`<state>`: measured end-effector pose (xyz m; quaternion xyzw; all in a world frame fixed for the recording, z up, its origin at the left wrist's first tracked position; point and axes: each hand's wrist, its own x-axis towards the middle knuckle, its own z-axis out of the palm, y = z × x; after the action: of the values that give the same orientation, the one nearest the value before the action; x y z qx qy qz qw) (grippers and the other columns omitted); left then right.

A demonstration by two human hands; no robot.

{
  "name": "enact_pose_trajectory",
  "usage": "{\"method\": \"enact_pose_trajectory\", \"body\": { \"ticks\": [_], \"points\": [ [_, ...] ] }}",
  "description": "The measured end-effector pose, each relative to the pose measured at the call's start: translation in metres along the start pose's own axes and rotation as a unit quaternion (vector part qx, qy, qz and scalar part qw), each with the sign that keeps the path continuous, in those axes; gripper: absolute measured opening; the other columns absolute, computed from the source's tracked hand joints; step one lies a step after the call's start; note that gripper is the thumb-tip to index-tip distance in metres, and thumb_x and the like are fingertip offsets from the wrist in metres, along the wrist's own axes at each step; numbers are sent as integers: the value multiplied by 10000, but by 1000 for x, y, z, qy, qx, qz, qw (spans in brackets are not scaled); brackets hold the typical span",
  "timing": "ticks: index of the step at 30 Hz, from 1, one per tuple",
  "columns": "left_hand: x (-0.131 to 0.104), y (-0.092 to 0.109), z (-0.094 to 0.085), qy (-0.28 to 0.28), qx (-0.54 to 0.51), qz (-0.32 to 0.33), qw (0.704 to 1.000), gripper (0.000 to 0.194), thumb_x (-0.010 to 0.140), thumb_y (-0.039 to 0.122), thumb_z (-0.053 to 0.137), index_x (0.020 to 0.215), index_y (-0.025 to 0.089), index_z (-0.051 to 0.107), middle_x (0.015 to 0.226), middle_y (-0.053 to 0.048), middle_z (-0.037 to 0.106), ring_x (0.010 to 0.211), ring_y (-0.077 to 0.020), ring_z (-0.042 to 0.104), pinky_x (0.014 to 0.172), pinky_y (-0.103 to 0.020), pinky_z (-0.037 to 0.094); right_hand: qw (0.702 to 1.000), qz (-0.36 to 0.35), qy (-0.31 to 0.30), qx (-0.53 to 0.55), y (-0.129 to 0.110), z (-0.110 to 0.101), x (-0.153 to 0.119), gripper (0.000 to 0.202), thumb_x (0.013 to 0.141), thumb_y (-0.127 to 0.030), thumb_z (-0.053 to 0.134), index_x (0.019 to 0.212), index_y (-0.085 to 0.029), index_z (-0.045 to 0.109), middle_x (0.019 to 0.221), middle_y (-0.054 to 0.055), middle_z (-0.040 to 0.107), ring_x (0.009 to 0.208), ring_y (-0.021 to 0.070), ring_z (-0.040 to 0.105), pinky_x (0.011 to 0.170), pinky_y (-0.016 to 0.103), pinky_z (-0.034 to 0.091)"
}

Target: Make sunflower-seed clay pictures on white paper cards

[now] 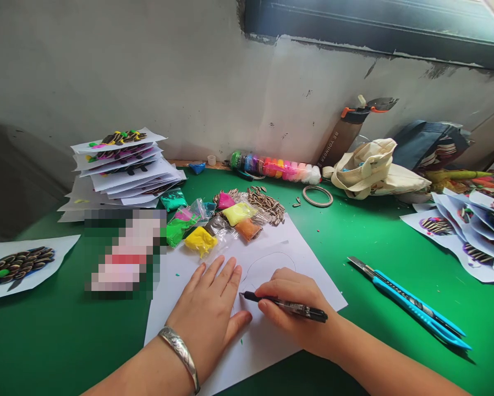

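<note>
- The paper point(251, 352) lies askew on the green table point(387, 236), its right corner pointing toward the cutter point(416, 308), with a strip of green between them.
- More green shows behind the cutter, up to the tape ring point(318, 205) and the right stack point(473, 231).
- On the left, green surface lies between the paper and the left sheet point(65, 253).
- Clay packets point(201, 240) and seeds point(272, 206) crowd the paper's far edge; the wall point(148, 71) closes off the back.
- A pixelated patch point(125, 258) hides whatever lies left of the paper.
- Both forearms run out at the bottom of view; the left sheet and right stack are cut off at the sides.
- The right hand covers part of the thin drawn curve point(272, 254) — its full outline cannot be made out.
- The right hand point(302, 294) grasps the pen point(288, 308) between thumb and fingers, tip toward the left, near the left hand's index finger — whether it touches the paper is hard to tell.
- The left hand point(209, 302) lies flat on the paper, fingers extended, grasping nothing.
</note>
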<state>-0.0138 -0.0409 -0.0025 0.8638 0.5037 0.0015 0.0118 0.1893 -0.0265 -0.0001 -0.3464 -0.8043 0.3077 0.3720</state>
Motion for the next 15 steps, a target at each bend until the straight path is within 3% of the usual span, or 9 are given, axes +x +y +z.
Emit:
{"method": "enact_pose_trajectory", "body": {
  "ticks": [10,15],
  "points": [
    [-1,-1,3,16,-16,-1,1000,585,832,450,582,1331,150,524,1414,-114,480,1305,-360,419,1043,-561,376,1000,5,9,8,1,-3,1,109,842,-198,600,901,-211,691,688,10,649,631,122,572,621,251,450],
    [0,-1,0,-8,-10,-1,1000,613,845,476,553,1345,125,509,1428,-122,447,1315,-368,405,1042,-571,375,993,106,55,0,-1,-20,4,111,796,-173,601,817,-214,703,719,3,693,645,132,611,615,242,459]
  ]
}}
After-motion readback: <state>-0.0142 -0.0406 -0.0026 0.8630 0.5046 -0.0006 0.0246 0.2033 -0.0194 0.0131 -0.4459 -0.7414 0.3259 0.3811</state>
